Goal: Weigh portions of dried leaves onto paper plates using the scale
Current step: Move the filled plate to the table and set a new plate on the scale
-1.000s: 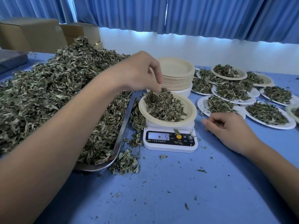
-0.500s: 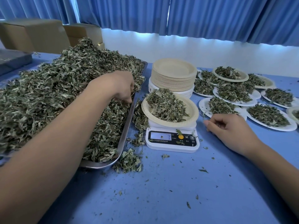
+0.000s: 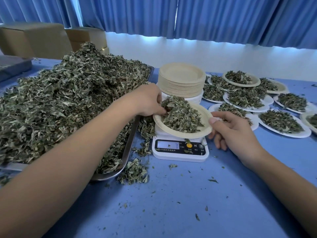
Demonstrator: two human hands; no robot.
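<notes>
We see 2 bare hands meeting at 1 paper plate (image 3: 204,115) that sits on the white scale (image 3: 180,152) near the middle of the blue table (image 3: 171,212). The left hand (image 3: 149,100) reaches across from the tray side; its fingers are curled into the portion (image 3: 181,115) of dried leaves piled on that plate, pinching a tuft at the plate's left edge. The right hand (image 3: 236,133) pinches the plate's right rim, thumb on top and fingers tucked beneath; whether the plate is lifted off the scale we cannot tell. The scale's display (image 3: 168,144) is lit, but its digits are too blurred to read; a few leaf scraps lie on its front panel.

To the left, touching the scale's side with spilled bits, a metal tray (image 3: 129,146) carries a tall heap of dried leaves (image 3: 68,103); a loose clump (image 3: 135,172) lies on the table just beside the tray's near corner. Behind the scale stands a stack of empty plates (image 3: 181,79); to the right, several filled plates (image 3: 283,122) overlap one another. 2 cardboard boxes (image 3: 34,38) stand at the far left, before blue curtains (image 3: 214,18).
</notes>
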